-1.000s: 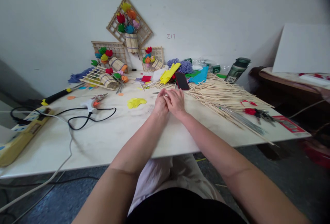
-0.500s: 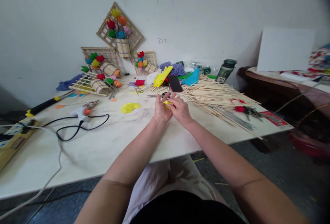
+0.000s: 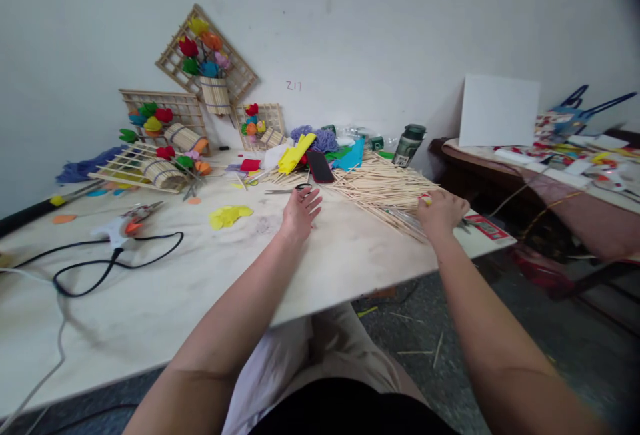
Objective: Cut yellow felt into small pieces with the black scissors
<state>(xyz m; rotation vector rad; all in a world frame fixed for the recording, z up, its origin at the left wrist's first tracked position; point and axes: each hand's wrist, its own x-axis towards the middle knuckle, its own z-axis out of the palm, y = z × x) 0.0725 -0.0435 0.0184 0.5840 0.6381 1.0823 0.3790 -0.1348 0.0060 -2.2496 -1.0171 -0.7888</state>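
Observation:
My left hand (image 3: 301, 213) is over the table with the palm turned up and the fingers spread; I see nothing in it. Just beyond its fingertips lie the scissors (image 3: 287, 191). To its left is a small pile of yellow cut pieces (image 3: 230, 216). My right hand (image 3: 443, 213) is at the table's right side, its fingers curled down over the tools there, which it mostly hides. A small yellow piece (image 3: 427, 201) shows at its thumb. Right beside that hand lie many thin wooden sticks (image 3: 380, 185).
A phone (image 3: 320, 167), yellow sheets (image 3: 297, 153) and a dark green bottle (image 3: 409, 145) stand or lie at the back. Flower lattices (image 3: 215, 95) lean on the wall. At left are a white glue gun (image 3: 114, 229) and its black cord. A second table (image 3: 530, 171) is at right.
My hands have parted. The right hand has moved right to the tools, with the yellow piece at its thumb. The left hand stays palm up, now without yellow in it. The view has turned right.

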